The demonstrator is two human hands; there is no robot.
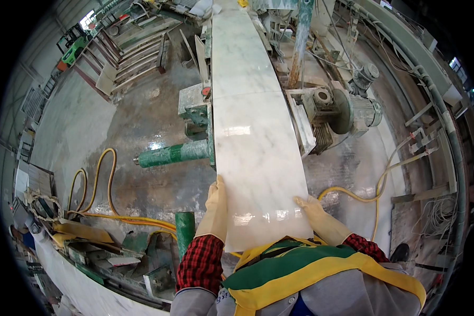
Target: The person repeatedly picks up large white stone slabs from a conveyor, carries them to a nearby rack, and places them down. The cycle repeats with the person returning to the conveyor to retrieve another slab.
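A polished white marble slab (260, 179) with faint grey veins stretches away from my waist, its near end close to my green and yellow apron (295, 268). My left hand (216, 203), in a cream rubber glove, holds the slab's left edge near that end. On the opposite edge, my right hand (317, 211) in a matching glove grips with its fingertips by the top face. The fingers under the slab are hidden. Beyond a thin seam, another white marble slab (242, 58) continues the line toward the far side.
A green cylinder (174, 154) juts out left of the slab. An electric motor (363, 111) stands on its right. Yellow hoses (110, 174) loop over the wet floor (152, 187) on both sides. Metal scrap and parts (129, 253) lie lower left; a rack (134, 63) stands far left.
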